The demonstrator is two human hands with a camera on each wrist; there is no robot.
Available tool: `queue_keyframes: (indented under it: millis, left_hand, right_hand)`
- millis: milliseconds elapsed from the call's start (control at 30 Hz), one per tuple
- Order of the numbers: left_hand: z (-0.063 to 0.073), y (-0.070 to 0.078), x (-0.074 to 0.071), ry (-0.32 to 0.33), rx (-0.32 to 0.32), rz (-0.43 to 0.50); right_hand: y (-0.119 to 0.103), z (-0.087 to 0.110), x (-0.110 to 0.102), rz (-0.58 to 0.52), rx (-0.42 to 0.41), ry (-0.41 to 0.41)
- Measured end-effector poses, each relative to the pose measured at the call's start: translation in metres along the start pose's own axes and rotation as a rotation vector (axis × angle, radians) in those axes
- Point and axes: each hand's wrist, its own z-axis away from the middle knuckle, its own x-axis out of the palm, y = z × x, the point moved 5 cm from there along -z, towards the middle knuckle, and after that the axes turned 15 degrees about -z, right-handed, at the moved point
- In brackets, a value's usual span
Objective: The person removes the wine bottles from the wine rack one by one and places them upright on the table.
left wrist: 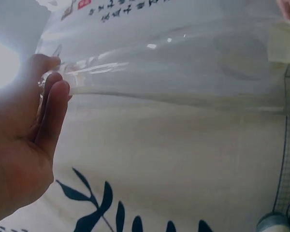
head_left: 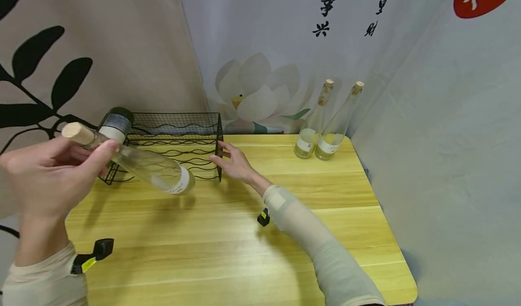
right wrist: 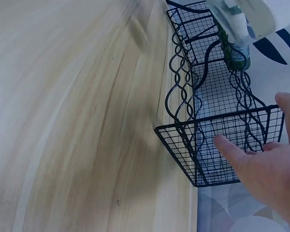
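Observation:
My left hand [head_left: 50,175] grips a clear glass bottle [head_left: 156,168] by its neck, just below the cork stopper [head_left: 77,133]. The bottle is tilted, its white-labelled base pointing right and down in front of a black wire rack [head_left: 175,120]. Across the left wrist view the same bottle [left wrist: 174,67] stretches from the fingers to the right edge. At the rack's right end, my right hand [head_left: 236,163] touches the frame with spread fingers; the right wrist view shows the forefinger [right wrist: 229,149] extended at the end mesh. A dark green bottle [right wrist: 239,53] with a label lies in the rack's far-left part.
Two corked clear bottles, one on the left [head_left: 308,136] and one on the right [head_left: 335,136], stand upright at the table's back right. Behind the wooden table [head_left: 228,247] hangs a printed curtain [head_left: 260,35]; another pale curtain [head_left: 456,138] hangs along the right side.

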Motion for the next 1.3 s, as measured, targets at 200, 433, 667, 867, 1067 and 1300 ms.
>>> queue_keyframes:
  millis: [200,433,667,867,1067,1300]
  left_hand:
    - [0.002,0.015,0.016,-0.010,0.071,0.054]
    - [0.009,0.023,0.038,-0.052,0.144,0.059]
    - [0.017,0.027,0.062,-0.131,0.232,0.092]
    - [0.027,0.035,0.084,-0.187,0.280,0.131]
    - [0.036,0.042,0.102,-0.193,0.299,0.123]
    - [0.038,0.048,0.116,-0.267,0.290,0.160]
  right_hand:
    - [0.000,0.000,0.001,-0.006,0.017,0.007]
    - [0.002,0.000,0.001,-0.010,0.024,0.008]
    - [0.001,-0.001,0.000,-0.011,0.016,0.006]
    - [0.001,-0.001,-0.001,0.003,0.017,0.009]
    - [0.000,-0.001,-0.002,0.032,0.033,0.010]
    - [-0.002,-0.001,-0.003,0.048,0.036,-0.005]
